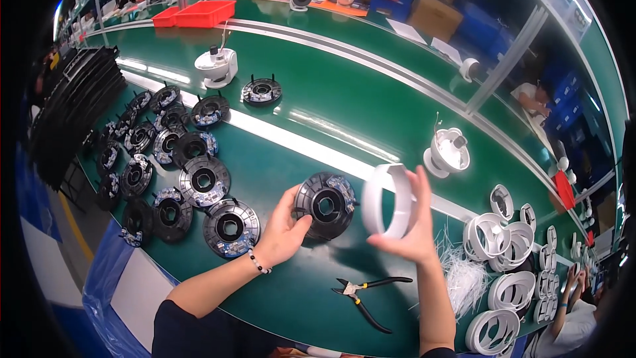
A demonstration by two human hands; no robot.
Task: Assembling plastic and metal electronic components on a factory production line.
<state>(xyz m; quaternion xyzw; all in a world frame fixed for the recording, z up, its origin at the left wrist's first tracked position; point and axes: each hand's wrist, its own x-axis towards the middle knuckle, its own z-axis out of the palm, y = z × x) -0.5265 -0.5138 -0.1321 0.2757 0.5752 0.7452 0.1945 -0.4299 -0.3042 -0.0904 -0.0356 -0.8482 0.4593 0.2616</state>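
In my left hand (283, 233) is a round black plastic disc (326, 205) with a hole in its middle and a blue circuit board along its upper right edge. The thumb lies on its face, the fingers behind. My right hand (416, 225) grips a white plastic ring (384, 202) by its right side, tilted so that its opening shows. Ring and disc are close together but apart, both held above the green table. Below them lie diagonal cutters (361, 292) with black and yellow handles, their jaws spread.
Several black discs with boards (204, 181) cover the table's left side. White rings (512, 290) stand in groups at the right, beside a heap of white plastic trimmings (462, 282). White fan housings (448, 151) stand farther back. Black trays (73, 106) are stacked far left. Other people sit across the line.
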